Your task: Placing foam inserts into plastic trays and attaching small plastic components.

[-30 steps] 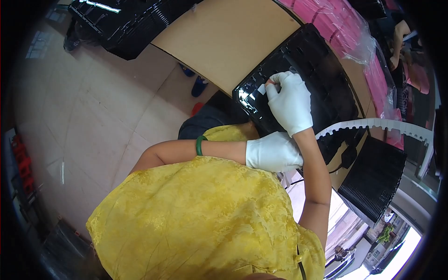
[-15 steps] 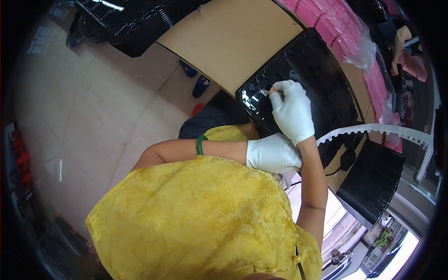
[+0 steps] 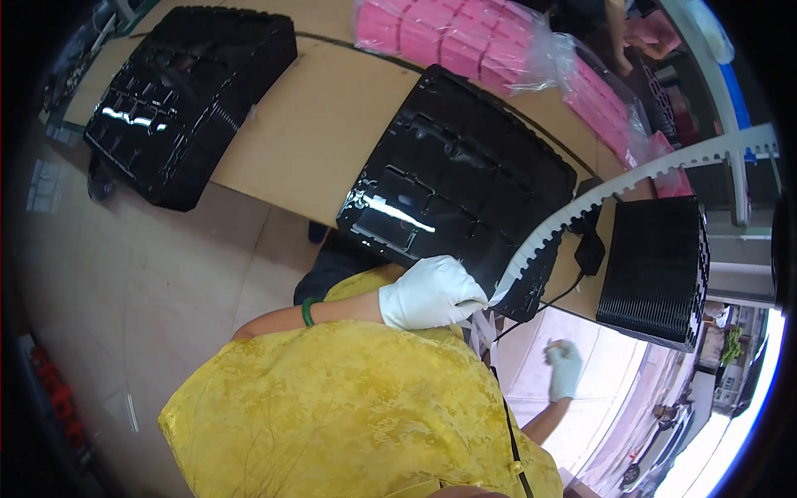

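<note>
My left hand [image 3: 433, 292], in a white glove, is closed on the end of a long white strip [image 3: 573, 207] notched along one edge. From there the strip curves up to the right across a black plastic tray [image 3: 448, 166] with moulded recesses. The left fist sits at the tray's near edge. Pale ribbon-like ends [image 3: 480, 334] hang just below it. My right hand [image 3: 564, 368], also gloved in white, is away from the tray at the lower right, above the pale floor. Its fingers are loosely bent and slightly apart, with nothing visible in them.
Another stack of black trays [image 3: 191, 100] stands at the table's left end, and a tall black stack [image 3: 652, 274] at the right. Pink trays in clear wrap [image 3: 448, 37] line the far side. A black adapter [image 3: 589, 251] with a cable lies beside the tray. Another person's arm [image 3: 616, 37] shows beyond.
My right hand has left the tray surface and swung down to the lower right, its pinch loosened. The left hand now shows clearly on the strip. The view has shifted, revealing more table at left.
</note>
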Available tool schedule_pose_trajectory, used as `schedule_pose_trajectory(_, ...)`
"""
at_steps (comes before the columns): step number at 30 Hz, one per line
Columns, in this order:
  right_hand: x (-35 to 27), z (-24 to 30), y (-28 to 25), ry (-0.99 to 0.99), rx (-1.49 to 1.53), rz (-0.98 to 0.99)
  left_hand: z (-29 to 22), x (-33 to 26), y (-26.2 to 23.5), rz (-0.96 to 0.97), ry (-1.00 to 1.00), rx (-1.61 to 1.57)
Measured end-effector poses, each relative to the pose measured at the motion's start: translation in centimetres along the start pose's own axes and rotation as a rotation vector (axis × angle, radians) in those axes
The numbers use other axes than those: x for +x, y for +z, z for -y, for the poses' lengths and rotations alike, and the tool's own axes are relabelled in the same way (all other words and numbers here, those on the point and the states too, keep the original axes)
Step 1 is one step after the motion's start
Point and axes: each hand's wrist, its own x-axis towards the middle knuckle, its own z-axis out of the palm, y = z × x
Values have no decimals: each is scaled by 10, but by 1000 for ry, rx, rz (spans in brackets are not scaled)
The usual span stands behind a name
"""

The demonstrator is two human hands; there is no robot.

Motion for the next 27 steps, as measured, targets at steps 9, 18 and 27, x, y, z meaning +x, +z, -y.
schedule_pose_trajectory(9, 0, 156, 13, -499, -294, -642, -21, 57, -41, 169, 141, 274)
schedule_pose_trajectory(18, 164, 440, 164, -1438, -118, -44, 96, 211, -185, -129, 124, 1035)
schedule_pose_trajectory(27, 304, 508, 312, -1145, -513, 56, 172, 214, -219, 249, -108, 1266)
